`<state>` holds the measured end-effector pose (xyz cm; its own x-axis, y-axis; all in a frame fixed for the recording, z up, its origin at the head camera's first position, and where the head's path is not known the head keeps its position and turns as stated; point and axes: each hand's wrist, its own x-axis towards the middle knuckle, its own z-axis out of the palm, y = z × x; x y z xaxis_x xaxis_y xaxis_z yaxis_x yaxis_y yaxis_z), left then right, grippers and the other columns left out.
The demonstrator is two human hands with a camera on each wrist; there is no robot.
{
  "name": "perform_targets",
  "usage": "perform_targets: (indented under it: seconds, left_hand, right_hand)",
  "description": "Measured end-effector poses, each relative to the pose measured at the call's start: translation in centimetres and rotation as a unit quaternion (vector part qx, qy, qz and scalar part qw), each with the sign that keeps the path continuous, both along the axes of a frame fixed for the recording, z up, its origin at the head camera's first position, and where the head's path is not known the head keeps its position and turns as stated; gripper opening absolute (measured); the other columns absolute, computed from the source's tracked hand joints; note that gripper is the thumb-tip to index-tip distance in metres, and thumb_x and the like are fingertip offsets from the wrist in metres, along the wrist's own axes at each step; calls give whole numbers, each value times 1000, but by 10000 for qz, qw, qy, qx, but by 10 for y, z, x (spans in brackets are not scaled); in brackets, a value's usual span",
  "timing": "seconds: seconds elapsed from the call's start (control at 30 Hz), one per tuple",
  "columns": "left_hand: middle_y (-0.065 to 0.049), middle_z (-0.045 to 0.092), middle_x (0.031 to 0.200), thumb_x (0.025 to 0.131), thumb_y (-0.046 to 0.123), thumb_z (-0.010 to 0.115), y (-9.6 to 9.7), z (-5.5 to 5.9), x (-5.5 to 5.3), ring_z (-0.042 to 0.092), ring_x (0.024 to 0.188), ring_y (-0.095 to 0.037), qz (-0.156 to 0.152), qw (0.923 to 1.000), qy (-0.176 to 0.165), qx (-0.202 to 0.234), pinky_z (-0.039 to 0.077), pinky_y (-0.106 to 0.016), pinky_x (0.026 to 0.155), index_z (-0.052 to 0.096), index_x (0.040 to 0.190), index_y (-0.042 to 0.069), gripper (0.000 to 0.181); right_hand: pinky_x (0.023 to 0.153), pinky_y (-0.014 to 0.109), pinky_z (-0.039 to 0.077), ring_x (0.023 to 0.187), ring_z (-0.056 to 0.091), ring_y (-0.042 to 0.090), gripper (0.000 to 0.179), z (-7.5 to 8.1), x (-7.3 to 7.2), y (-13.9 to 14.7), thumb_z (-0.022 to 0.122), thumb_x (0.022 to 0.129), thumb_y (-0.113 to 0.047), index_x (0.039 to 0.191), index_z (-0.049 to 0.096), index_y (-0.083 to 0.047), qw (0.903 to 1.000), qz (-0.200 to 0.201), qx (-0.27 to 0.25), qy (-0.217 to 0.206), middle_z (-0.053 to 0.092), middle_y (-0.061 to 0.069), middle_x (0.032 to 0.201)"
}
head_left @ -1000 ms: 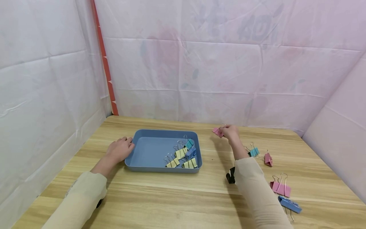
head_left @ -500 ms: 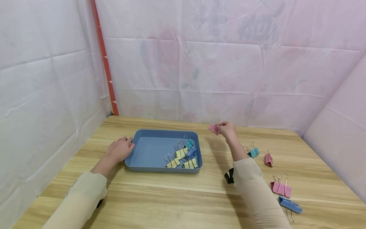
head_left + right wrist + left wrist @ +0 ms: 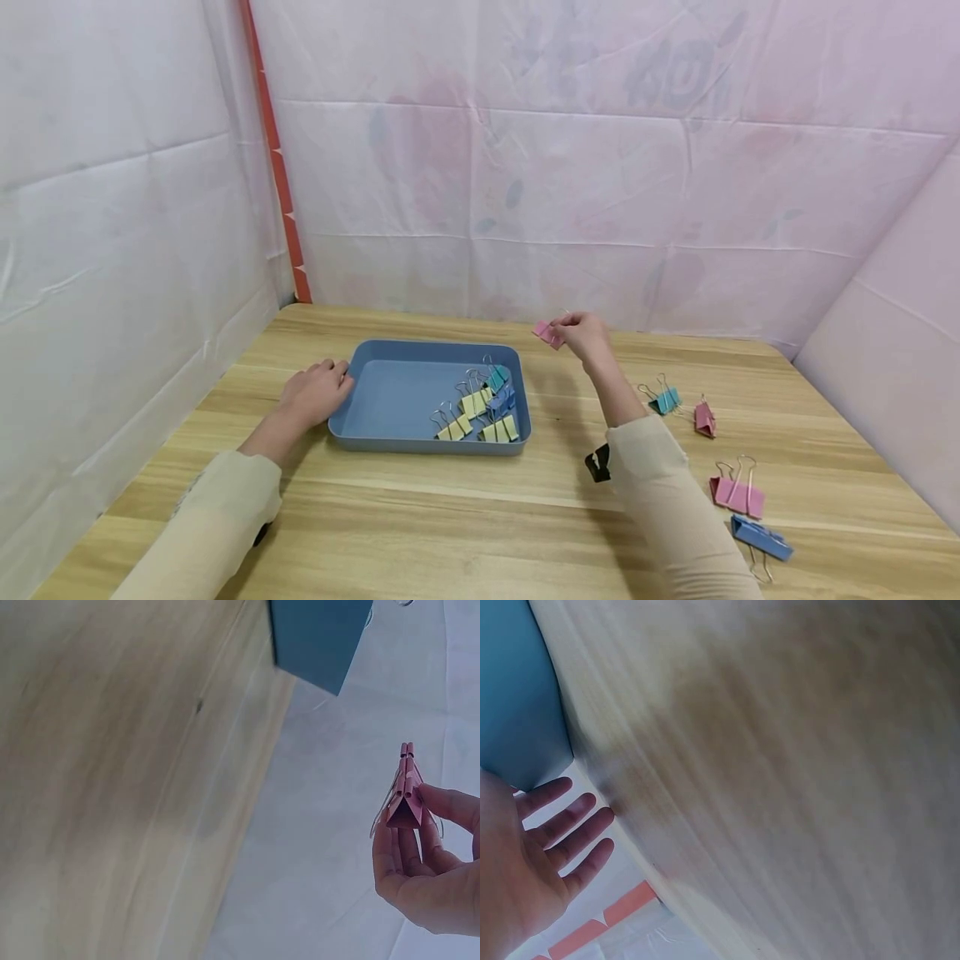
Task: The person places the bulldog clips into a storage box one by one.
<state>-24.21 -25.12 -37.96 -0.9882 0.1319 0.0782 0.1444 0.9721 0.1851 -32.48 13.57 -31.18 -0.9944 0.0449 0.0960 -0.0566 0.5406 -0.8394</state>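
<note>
Between thumb and fingers my right hand [image 3: 585,336] pinches a pink binder clip [image 3: 548,334], held up over the far part of the table to the right of the tray. The right wrist view shows this binder clip [image 3: 406,796] end-on, its wire handles spread to both sides. My left hand [image 3: 313,392] rests at the left wall of the blue-grey tray [image 3: 427,446]; in the left wrist view the fingers [image 3: 585,840] are extended beside the tray's corner. Yellow binder clips [image 3: 453,428], a teal clip [image 3: 497,378] and a blue clip [image 3: 501,402] lie in the tray's right part.
On the wooden table [image 3: 450,525] to the right lie a teal binder clip [image 3: 664,401], a dark pink one [image 3: 704,418], a larger pink one [image 3: 738,495] and a blue one [image 3: 761,537]. A black object [image 3: 597,463] shows by the right sleeve. White cloth [image 3: 570,183] walls the table.
My right hand has moved left and slightly up with the pink binder clip, closer to the tray. The left hand and the tray stay where they were.
</note>
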Motion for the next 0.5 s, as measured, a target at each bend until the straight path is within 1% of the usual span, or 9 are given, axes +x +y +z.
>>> perform_targets:
  seconds: [0.13,0.3,0.5]
  left_hand:
    - [-28,47,125,96,25,34,0,0,0,46,112,-43,0,10000,46,-6,38,-54,88,48,128,-7,48]
    - [-28,46,126,96,26,33,-1,0,-1,45,113,-43,15,10000,30,-26,38,-54,88,47,129,-7,49]
    - [-28,45,126,96,26,33,-2,-1,-1,44,114,-43,26,10000,-5,-35,37,-54,89,47,129,-8,49]
  right_hand:
    - [64,23,40,79,52,19,15,3,2,-7,59,83,-4,91,62,9,9999,79,-62,131,63,17,94]
    - [62,21,40,76,51,17,16,7,5,-16,61,83,-4,91,63,10,9990,237,-249,299,62,14,86]
    - [61,22,41,75,51,18,15,10,9,-26,62,83,-4,91,64,9,9982,358,-273,399,61,13,84]
